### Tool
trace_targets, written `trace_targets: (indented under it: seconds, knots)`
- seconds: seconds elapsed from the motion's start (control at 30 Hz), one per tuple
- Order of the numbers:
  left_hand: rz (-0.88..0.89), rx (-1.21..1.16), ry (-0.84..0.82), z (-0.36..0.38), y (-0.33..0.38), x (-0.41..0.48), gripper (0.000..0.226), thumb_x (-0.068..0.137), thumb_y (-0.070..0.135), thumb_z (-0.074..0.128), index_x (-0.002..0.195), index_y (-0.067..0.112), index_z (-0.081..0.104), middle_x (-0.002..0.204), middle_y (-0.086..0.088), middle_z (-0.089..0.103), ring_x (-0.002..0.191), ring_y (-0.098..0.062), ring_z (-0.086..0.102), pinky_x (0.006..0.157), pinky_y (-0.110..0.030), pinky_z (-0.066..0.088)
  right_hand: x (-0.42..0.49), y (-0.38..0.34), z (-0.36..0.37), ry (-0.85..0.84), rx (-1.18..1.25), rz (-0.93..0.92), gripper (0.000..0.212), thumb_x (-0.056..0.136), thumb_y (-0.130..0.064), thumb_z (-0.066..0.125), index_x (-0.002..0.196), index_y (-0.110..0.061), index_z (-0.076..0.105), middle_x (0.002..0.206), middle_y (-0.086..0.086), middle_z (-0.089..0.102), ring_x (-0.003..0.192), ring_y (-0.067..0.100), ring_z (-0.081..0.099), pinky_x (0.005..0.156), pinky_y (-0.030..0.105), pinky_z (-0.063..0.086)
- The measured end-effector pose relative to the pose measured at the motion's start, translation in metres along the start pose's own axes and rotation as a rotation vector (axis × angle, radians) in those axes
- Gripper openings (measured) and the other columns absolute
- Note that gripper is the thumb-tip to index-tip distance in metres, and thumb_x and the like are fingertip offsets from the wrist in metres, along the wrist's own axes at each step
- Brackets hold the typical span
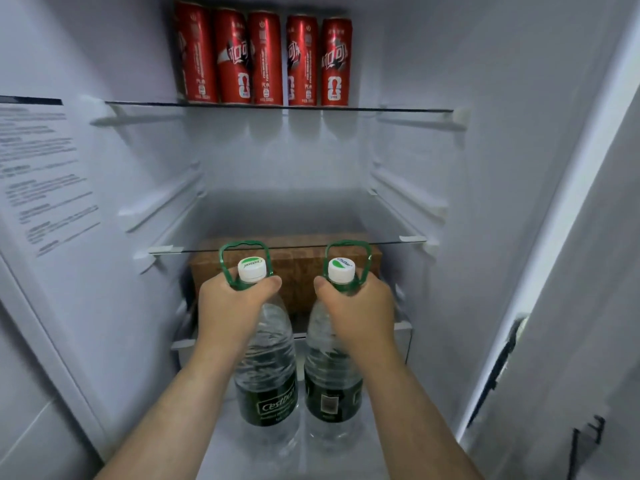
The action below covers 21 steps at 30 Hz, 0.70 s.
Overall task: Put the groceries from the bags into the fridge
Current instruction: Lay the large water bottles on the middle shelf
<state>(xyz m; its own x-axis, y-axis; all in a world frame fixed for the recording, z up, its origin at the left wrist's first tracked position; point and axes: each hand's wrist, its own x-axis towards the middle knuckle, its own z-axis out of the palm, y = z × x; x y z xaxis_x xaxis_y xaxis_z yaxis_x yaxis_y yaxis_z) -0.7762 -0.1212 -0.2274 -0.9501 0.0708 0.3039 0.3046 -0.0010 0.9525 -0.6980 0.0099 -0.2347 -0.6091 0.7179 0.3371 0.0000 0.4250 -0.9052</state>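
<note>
While 5 red drink cans [265,57] stand above, left hand [232,306] grips the left clear green-labelled plastic water bottle [268,362] at its neck; right hand [358,306], the right bottle [327,372].

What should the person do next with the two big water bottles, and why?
Probably let go of both necks and draw the hands out. The left hand grips the left bottle and the right hand grips the right bottle; both bottles look upright, side by side on the lower shelf, in front of the brown box, so they seem placed.
</note>
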Motion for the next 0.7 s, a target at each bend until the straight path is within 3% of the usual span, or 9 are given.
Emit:
trace_targets:
  seconds: [0.1, 0.23, 0.43, 0.5, 0.57, 0.67, 0.7]
  knots:
    - [0.036, 0.071, -0.016, 0.001, -0.003, 0.009, 0.009, 0.073, 0.014, 0.08, 0.075, 0.018, 0.073, 0.072, 0.002, 0.073, 0.072, -0.016, 0.068, 0.07, -0.036, 0.054, 0.007, 0.0, 0.004, -0.005, -0.01, 0.003, 0.021, 0.076, -0.036, 0.078, 0.069, -0.019, 0.066, 0.061, -0.01, 0.067, 0.06, -0.004, 0.061, 0.049, 0.012, 0.043]
    - [0.108, 0.156, -0.038, 0.001, -0.005, 0.016, 0.013, 0.073, 0.014, 0.079, 0.069, 0.023, 0.07, 0.07, 0.007, 0.072, 0.071, -0.016, 0.068, 0.071, -0.04, 0.055, 0.013, 0.003, 0.008, -0.003, 0.016, 0.039, 0.019, 0.077, -0.036, 0.078, 0.076, -0.019, 0.069, 0.069, -0.009, 0.07, 0.064, -0.001, 0.064, 0.054, 0.017, 0.047]
    - [0.121, 0.141, -0.138, -0.003, -0.007, 0.021, 0.017, 0.076, 0.017, 0.079, 0.072, 0.028, 0.066, 0.07, 0.018, 0.07, 0.067, 0.004, 0.064, 0.063, -0.021, 0.048, 0.018, 0.002, 0.01, -0.023, 0.073, 0.057, 0.014, 0.078, -0.032, 0.08, 0.077, -0.027, 0.068, 0.072, -0.014, 0.071, 0.07, -0.009, 0.064, 0.055, 0.009, 0.045]
    - [0.108, 0.147, -0.156, -0.006, -0.009, 0.02, 0.013, 0.076, 0.026, 0.079, 0.082, 0.029, 0.068, 0.074, 0.016, 0.07, 0.072, 0.007, 0.063, 0.063, -0.016, 0.044, 0.017, 0.001, 0.008, -0.064, 0.077, 0.063, 0.013, 0.079, -0.032, 0.079, 0.08, -0.031, 0.066, 0.076, -0.016, 0.071, 0.072, -0.012, 0.063, 0.057, 0.008, 0.043]
    - [0.067, 0.159, -0.168, -0.01, -0.015, 0.022, 0.031, 0.073, 0.039, 0.078, 0.1, 0.028, 0.066, 0.09, 0.015, 0.07, 0.084, 0.004, 0.063, 0.069, -0.018, 0.046, 0.015, 0.001, 0.005, -0.109, 0.076, 0.075, 0.012, 0.081, -0.033, 0.077, 0.082, -0.033, 0.065, 0.078, -0.018, 0.07, 0.072, -0.014, 0.062, 0.058, 0.007, 0.042]
    - [-0.016, 0.215, -0.162, -0.019, -0.027, 0.016, 0.062, 0.069, 0.053, 0.074, 0.122, 0.024, 0.058, 0.116, 0.009, 0.064, 0.107, -0.012, 0.059, 0.088, -0.035, 0.049, 0.016, 0.002, 0.002, -0.148, 0.158, 0.122, 0.012, 0.084, -0.035, 0.075, 0.092, -0.029, 0.068, 0.088, -0.014, 0.072, 0.081, -0.005, 0.065, 0.068, 0.018, 0.046]
    - [0.04, 0.248, -0.101, -0.024, -0.031, 0.008, 0.066, 0.071, 0.056, 0.069, 0.124, 0.02, 0.056, 0.12, 0.006, 0.06, 0.111, -0.015, 0.056, 0.092, -0.04, 0.047, 0.017, 0.0, 0.002, -0.15, 0.184, 0.135, 0.014, 0.084, -0.035, 0.075, 0.094, -0.029, 0.069, 0.09, -0.013, 0.073, 0.085, -0.002, 0.066, 0.072, 0.021, 0.048]
